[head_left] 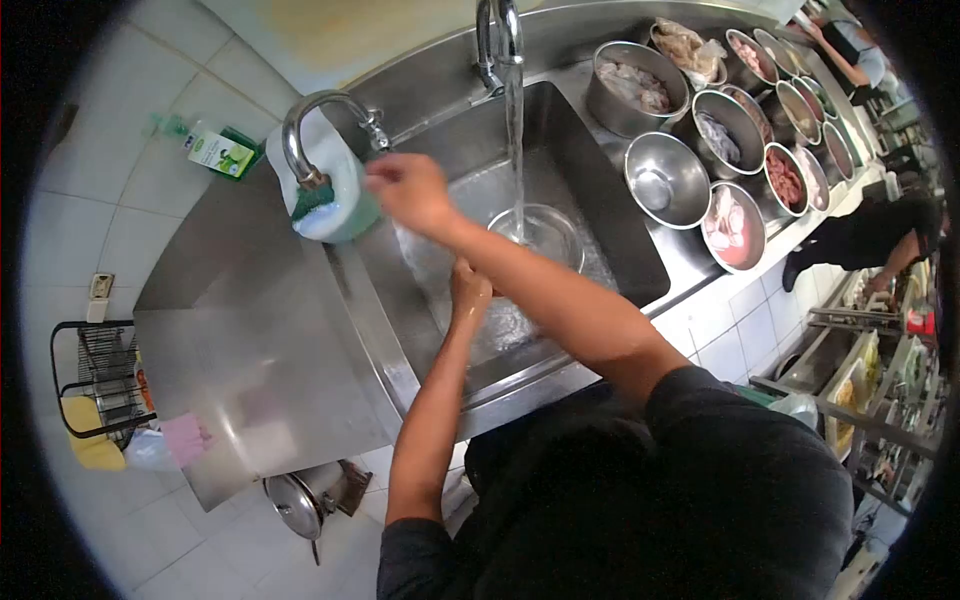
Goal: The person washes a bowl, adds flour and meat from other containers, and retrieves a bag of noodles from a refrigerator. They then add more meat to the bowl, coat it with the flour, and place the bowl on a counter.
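Observation:
My right hand (pixel 412 190) is raised over the sink's left edge, its fingers curled together and slightly blurred. Beside it stand a white plastic tub (pixel 345 205) and a curved tap (pixel 318 98) with a dark green scouring pad (pixel 313 200) at its spout. I cannot make out anything between those fingers. My left hand (pixel 470 290) is lower, over the sink basin (pixel 600 190), its fingers largely hidden behind my right forearm. Water (pixel 516 140) runs from a second tap (pixel 508 40) into a round bowl (pixel 545 225) in the sink.
Several metal bowls of meat (pixel 784 180) line the counter on the right, with an empty-looking steel bowl (pixel 668 180) nearest the sink. A green-labelled bottle (pixel 222 152) stands at the left wall. A lidded pot (pixel 297 503) sits below. Other people (pixel 870 235) are at far right.

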Action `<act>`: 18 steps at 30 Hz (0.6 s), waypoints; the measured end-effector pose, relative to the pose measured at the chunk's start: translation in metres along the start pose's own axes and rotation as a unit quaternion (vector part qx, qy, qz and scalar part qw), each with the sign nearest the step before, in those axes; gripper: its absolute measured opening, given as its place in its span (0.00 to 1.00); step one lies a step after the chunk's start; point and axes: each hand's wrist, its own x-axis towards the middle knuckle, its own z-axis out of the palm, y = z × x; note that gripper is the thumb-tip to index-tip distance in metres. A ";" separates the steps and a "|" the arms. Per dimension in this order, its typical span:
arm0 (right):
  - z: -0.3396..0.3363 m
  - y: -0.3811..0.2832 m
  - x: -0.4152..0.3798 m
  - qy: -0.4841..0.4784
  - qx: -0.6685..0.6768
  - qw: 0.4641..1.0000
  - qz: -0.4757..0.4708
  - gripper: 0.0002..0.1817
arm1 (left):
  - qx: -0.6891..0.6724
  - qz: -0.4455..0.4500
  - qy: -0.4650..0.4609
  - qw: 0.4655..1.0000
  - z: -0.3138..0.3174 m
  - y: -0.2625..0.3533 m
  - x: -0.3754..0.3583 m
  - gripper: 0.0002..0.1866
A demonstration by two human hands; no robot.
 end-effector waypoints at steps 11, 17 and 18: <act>-0.200 0.027 -0.092 0.255 -0.167 0.951 0.044 0.16 | 0.248 0.344 -0.175 0.889 0.039 0.095 0.032 0.14; -0.282 0.039 -0.133 0.361 0.285 0.823 0.332 0.39 | 0.259 0.381 -0.103 0.881 0.050 0.090 0.051 0.08; -0.289 0.044 -0.130 0.376 0.298 0.818 0.317 0.40 | 0.297 0.329 -0.110 0.890 0.048 0.084 0.055 0.06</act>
